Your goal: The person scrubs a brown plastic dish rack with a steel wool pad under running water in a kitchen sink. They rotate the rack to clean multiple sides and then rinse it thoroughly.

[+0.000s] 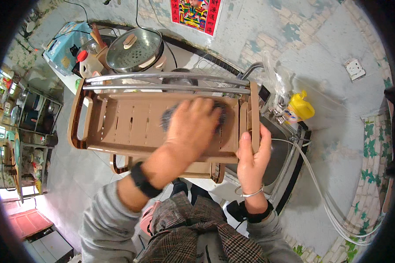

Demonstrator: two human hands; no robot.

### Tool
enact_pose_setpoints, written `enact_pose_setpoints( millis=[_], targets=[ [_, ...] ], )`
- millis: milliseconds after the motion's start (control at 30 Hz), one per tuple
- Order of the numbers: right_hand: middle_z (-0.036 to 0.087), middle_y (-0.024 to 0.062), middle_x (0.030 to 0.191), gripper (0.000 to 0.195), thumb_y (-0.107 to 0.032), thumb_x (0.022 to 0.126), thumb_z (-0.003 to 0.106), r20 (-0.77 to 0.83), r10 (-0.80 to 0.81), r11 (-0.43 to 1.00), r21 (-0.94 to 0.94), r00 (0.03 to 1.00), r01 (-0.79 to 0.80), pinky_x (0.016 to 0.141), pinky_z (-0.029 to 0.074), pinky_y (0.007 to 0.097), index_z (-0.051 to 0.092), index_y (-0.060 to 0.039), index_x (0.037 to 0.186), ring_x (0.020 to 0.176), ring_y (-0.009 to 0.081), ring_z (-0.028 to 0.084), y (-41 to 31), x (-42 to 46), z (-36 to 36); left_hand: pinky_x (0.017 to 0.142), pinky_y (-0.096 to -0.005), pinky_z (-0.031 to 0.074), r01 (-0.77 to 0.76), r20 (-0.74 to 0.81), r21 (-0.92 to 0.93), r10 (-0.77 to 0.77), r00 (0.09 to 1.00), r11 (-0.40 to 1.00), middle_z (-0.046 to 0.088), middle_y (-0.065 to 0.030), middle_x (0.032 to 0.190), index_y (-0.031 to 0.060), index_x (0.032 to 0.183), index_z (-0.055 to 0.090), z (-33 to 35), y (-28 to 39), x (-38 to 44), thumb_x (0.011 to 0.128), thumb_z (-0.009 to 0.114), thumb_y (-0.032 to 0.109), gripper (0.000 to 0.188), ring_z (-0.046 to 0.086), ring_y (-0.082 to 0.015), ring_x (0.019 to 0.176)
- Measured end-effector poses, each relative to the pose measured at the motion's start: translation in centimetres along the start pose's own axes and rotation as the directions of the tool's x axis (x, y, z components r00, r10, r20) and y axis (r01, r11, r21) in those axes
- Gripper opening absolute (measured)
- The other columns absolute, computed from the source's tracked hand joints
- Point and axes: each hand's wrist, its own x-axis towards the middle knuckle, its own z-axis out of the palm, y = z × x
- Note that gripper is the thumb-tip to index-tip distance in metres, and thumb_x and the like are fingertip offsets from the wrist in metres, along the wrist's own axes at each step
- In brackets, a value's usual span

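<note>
A brown plastic shelf rack (128,134) with a slotted bottom and two silvery rails (141,77) is held up in front of me. My left hand (192,123), blurred, presses a dark cloth or scrubber (166,118) against the tray's inner surface, right of its middle. At the right end of the rack, my right hand (255,156) grips the brown end frame, thumb on the near side. A second brown tier (191,171) shows below the upper tray. The fingertips of my left hand and much of the cloth are hard to make out.
Behind the rack, a counter carries a lidded pan (135,49), a red-capped jug (89,67) and a blue box (64,49). At right are a metal sink (276,161), a faucet (250,69), a yellow bottle (301,107) and pale hoses (312,177). Metal shelving (36,115) stands far left.
</note>
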Motion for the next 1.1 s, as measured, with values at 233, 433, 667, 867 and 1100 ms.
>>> enact_pose_setpoints(
  millis=[233,433,667,867,1100],
  targets=[
    [0.054,0.0196,0.123,0.044,-0.018,0.098,0.056,0.114,-0.070,0.993,-0.086,0.991,0.081,0.094,0.044,0.0366,0.038,0.0041,0.133,0.109,0.0258,0.056,-0.5,-0.2,0.5,0.088,-0.0379,0.046,-0.041,-0.081,-0.054,0.037,0.996,0.998,0.058,-0.0060,0.109,0.0176,0.116,0.065,-0.4,0.3,0.2,0.082,0.062,0.021,0.035,0.057,-0.0238,0.104],
    [0.054,0.0196,0.123,0.046,-0.017,0.098,0.056,0.121,-0.052,0.998,-0.032,0.991,0.057,0.093,0.045,0.0366,0.037,0.0051,0.133,0.105,0.0250,0.058,-0.8,0.0,0.1,0.087,-0.0398,0.047,0.001,0.016,0.029,-0.001,1.000,1.000,0.060,-0.0044,0.109,0.0175,0.116,0.065,-1.8,-2.3,-0.8,0.082,0.063,0.018,0.034,0.059,-0.0235,0.104],
    [0.053,0.0176,0.124,0.044,-0.016,0.098,0.055,0.149,-0.200,0.970,-0.109,0.969,0.217,0.095,0.044,0.0353,0.038,0.0044,0.133,0.109,0.0232,0.056,-1.2,-0.5,0.7,0.086,-0.0338,0.047,-0.056,-0.100,0.009,0.056,0.993,0.998,0.058,-0.0027,0.112,0.0125,0.123,0.060,-2.0,-2.3,-1.3,0.081,0.066,0.024,0.044,0.057,-0.0200,0.103],
    [0.050,0.0139,0.125,0.041,-0.013,0.099,0.053,0.140,-0.104,0.994,0.031,0.985,0.100,0.096,0.042,0.0335,0.039,0.0028,0.134,0.109,0.0186,0.052,-0.9,-2.1,0.8,0.085,-0.0306,0.044,-0.117,0.060,0.343,0.103,0.993,0.932,0.057,-0.0034,0.117,0.0056,0.129,0.055,-1.5,0.8,0.0,0.081,0.059,0.024,0.051,0.052,-0.0153,0.110],
    [0.050,0.0152,0.126,0.042,-0.013,0.099,0.053,0.143,-0.184,0.982,-0.026,0.973,0.189,0.097,0.041,0.0338,0.038,0.0039,0.134,0.111,0.0203,0.052,-1.6,-2.0,0.9,0.081,-0.0299,0.053,0.035,0.194,0.224,-0.080,0.978,0.974,0.055,-0.0065,0.117,0.0049,0.132,0.050,-2.5,-0.5,-1.3,0.079,0.063,0.020,0.057,0.058,-0.0193,0.105]
  ],
)
